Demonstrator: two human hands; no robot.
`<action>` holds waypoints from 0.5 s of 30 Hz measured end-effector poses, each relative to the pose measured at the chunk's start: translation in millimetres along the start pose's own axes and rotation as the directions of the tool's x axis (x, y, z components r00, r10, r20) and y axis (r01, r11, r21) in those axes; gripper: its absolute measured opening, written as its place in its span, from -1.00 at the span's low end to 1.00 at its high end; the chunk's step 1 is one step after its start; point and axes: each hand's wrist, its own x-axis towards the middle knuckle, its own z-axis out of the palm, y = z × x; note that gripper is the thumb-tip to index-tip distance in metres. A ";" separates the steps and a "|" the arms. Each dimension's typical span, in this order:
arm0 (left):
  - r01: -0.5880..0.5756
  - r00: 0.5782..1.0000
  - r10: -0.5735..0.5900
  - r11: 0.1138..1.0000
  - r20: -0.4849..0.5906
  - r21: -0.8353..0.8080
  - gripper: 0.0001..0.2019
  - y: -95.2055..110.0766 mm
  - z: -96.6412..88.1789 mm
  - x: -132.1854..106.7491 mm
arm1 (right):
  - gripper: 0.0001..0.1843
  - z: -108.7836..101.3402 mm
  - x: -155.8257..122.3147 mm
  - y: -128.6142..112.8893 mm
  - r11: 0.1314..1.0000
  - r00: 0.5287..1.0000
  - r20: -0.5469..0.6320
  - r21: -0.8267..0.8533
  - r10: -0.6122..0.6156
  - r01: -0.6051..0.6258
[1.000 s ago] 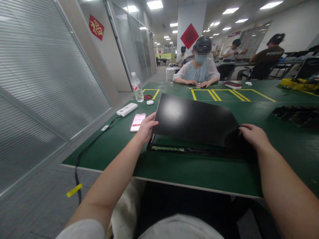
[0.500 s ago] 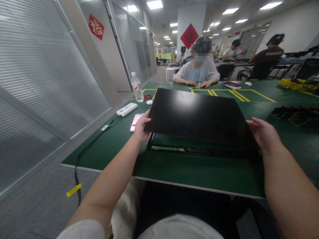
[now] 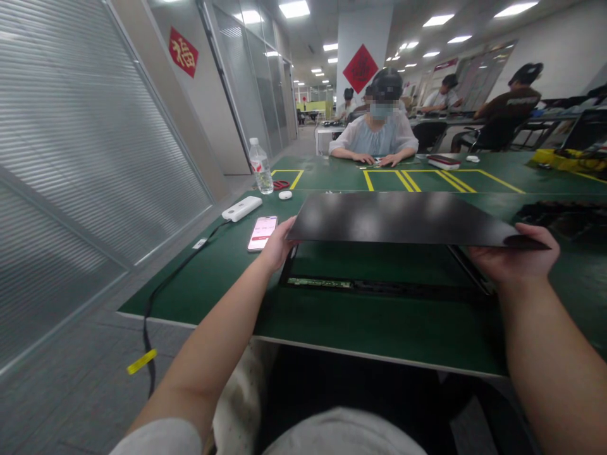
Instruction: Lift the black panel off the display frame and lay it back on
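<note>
A thin glossy black panel (image 3: 403, 218) hangs nearly level above the green table (image 3: 360, 322), held at both near corners. My left hand (image 3: 279, 243) grips its left edge, and my right hand (image 3: 515, 256) grips its right corner with the thumb on top. Under the panel an open black frame (image 3: 379, 285) lies flat on the table, with a strip of circuit board along its near side and bare green mat showing inside it.
To the left lie a phone (image 3: 262, 232) with a lit screen, a white power bank (image 3: 241, 208) with a black cable running off the table edge, a water bottle (image 3: 260, 166) and red scissors (image 3: 281, 184). A person (image 3: 377, 129) sits opposite; others work behind.
The panel rested tilted on the frame. Both hands have lifted it clear, swung its far edge down to nearly level and carried it a little to the right, uncovering the frame.
</note>
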 end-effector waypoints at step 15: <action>-0.088 0.996 0.091 0.840 0.020 0.536 -0.74 -18.4 -6.7 2.9 | -0.70 -8.3 16.6 1.6 0.985 0.929 -0.337 0.022 -0.154 0.172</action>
